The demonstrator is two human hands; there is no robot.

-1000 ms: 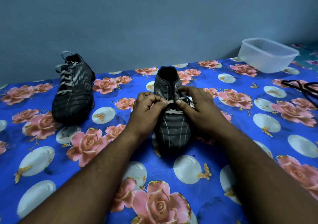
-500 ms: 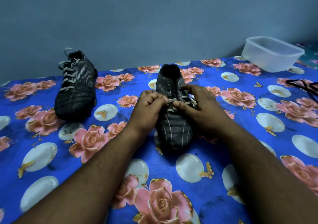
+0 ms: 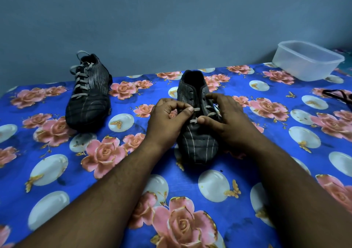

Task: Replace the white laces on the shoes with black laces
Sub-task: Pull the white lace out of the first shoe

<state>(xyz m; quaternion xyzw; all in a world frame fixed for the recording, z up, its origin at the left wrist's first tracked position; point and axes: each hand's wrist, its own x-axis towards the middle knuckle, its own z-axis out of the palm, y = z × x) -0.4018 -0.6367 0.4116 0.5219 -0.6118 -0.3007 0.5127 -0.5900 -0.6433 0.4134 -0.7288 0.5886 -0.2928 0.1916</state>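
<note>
Early days: the near shoe (image 3: 198,139) mid-tabletop keeps only its lowest white lace (image 3: 196,121) rows, both hands pinching them, while the far shoe (image 3: 89,93) is fully laced and the black laces (image 3: 341,95) wait untouched at right

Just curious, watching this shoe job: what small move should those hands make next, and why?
Probably the left hand should draw the white lace it pinches out of its eyelet. The near shoe has bare upper eyelets, with only a few crossings left, one under the right hand. The black laces wait aside.
</note>
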